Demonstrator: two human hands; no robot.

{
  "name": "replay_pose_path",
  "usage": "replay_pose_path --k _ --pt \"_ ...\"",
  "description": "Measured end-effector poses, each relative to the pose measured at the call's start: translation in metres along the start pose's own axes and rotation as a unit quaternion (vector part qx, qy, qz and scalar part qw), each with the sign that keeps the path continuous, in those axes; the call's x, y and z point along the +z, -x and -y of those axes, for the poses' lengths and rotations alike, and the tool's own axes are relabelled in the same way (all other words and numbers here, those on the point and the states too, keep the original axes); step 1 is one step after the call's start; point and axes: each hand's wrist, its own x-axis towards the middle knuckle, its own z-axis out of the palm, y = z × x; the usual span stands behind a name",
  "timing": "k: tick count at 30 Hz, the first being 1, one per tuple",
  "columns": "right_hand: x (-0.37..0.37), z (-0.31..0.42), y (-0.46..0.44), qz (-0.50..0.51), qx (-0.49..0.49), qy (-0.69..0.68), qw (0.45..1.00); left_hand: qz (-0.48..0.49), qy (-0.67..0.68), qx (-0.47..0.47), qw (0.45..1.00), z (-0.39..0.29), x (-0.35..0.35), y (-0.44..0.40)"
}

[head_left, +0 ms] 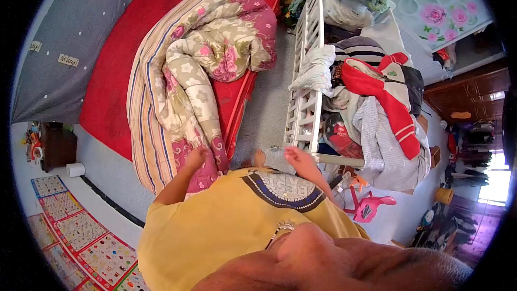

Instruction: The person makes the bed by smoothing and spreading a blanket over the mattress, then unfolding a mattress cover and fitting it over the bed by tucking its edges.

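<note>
My left hand (197, 158) is held over the lower end of a floral and striped quilt (188, 70), its fingers curled; whether it grips the cloth I cannot tell. The quilt lies bunched on a red mattress (107, 86). Near the bottom corner of a white slatted crib (306, 48) is my right hand (298, 157), with the fingers curled in and nothing visible in them. Clothes are heaped in the crib, among them a red and white garment (371, 83). A white cloth (318, 70) hangs over its rail.
Grey floor (264, 97) runs between mattress and crib, with my bare feet at its near end. A pink plastic item (367, 207) stands below the crib. A dark cabinet (58, 146) and picture posters (89, 229) are at the left; a floral-topped unit (439, 8) is at the upper right.
</note>
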Motion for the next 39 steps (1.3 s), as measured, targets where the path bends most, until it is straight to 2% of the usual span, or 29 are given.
replay_pose_path --k 3,5,7,9,10,13,16,17,18,20,21,22,23,24,26,27,29,30,32,33,35,36,37,38,39 --pt "-0.022 0.007 -0.055 -0.042 -0.011 0.031 0.999 -0.043 0.140 -0.140 0.979 0.027 -0.034 0.021" --pt "-0.027 0.008 -0.094 -0.071 -0.003 0.051 0.996 -0.098 0.072 -0.122 0.985 0.096 0.005 0.023" --pt "-0.024 0.009 -0.138 -0.066 -0.020 0.019 0.997 -0.089 0.200 -0.174 0.960 0.107 0.012 0.026" --pt "-0.018 0.007 -0.178 -0.033 -0.055 -0.053 0.997 -0.035 0.315 -0.220 0.923 0.059 0.012 0.039" --pt "-0.014 0.011 -0.193 -0.003 -0.036 -0.064 0.997 -0.021 0.275 -0.208 0.938 0.036 0.010 0.043" --pt "0.001 0.021 -0.237 0.073 0.001 -0.065 0.995 -0.004 0.194 -0.160 0.968 0.088 0.051 0.020" --pt "0.013 0.007 -0.275 0.123 0.005 -0.013 0.992 0.072 0.131 -0.185 0.971 0.086 0.042 -0.022" --pt "0.013 0.002 -0.289 0.135 0.010 0.009 0.991 0.097 0.072 -0.191 0.974 0.085 0.042 -0.047" --pt "0.011 -0.001 -0.307 0.146 0.016 0.032 0.989 0.082 0.057 -0.087 0.991 0.120 0.061 -0.073" --pt "0.008 -0.016 -0.347 0.154 0.032 0.073 0.985 0.092 -0.134 -0.065 0.985 0.115 0.059 -0.125" --pt "0.008 -0.025 -0.352 0.172 0.050 0.095 0.979 0.018 0.131 -0.157 0.979 0.095 0.053 -0.140" --pt "0.004 -0.031 -0.358 0.196 0.062 0.118 0.972 0.105 0.175 -0.229 0.952 0.052 0.016 -0.161" --pt "-0.002 -0.035 -0.372 0.219 0.070 0.138 0.963 0.053 0.216 -0.201 0.954 0.029 0.002 -0.179" --pt "-0.006 -0.038 -0.393 0.233 0.087 0.152 0.957 0.006 0.309 -0.242 0.920 0.021 0.012 -0.198" --pt "-0.015 -0.045 -0.430 0.254 0.139 0.176 0.941 0.020 0.294 -0.233 0.927 -0.035 -0.027 -0.218" --pt "-0.019 -0.065 -0.451 0.247 0.078 0.194 0.946 0.022 0.360 -0.242 0.901 -0.040 -0.018 -0.221" --pt "-0.024 -0.092 -0.493 0.237 0.021 0.256 0.937 0.019 0.483 -0.257 0.837 -0.042 0.002 -0.219" --pt "-0.023 -0.093 -0.512 0.234 0.024 0.301 0.924 0.020 0.448 -0.262 0.855 -0.041 0.008 -0.212" --pt "-0.015 -0.079 -0.544 0.202 0.080 0.289 0.932 0.025 0.376 -0.271 0.886 -0.040 0.021 -0.191" --pt "-0.006 -0.085 -0.563 0.206 0.127 0.237 0.941 0.015 0.391 -0.286 0.875 -0.052 0.009 -0.181" --pt "0.013 -0.108 -0.591 0.206 0.224 0.136 0.943 0.002 0.487 -0.365 0.794 -0.036 0.038 -0.159" --pt "0.021 -0.101 -0.595 0.230 0.235 0.115 0.937 -0.007 0.531 -0.402 0.746 -0.028 0.055 -0.144" --pt "0.031 -0.091 -0.603 0.254 0.245 0.096 0.931 -0.048 0.567 -0.419 0.707 -0.027 0.067 -0.132" --pt "0.042 -0.081 -0.612 0.280 0.255 0.077 0.922 -0.052 0.571 -0.432 0.696 -0.026 0.078 -0.122" --pt "0.054 -0.106 -0.619 0.309 0.190 0.104 0.926 -0.056 0.574 -0.444 0.686 -0.028 0.084 -0.112"
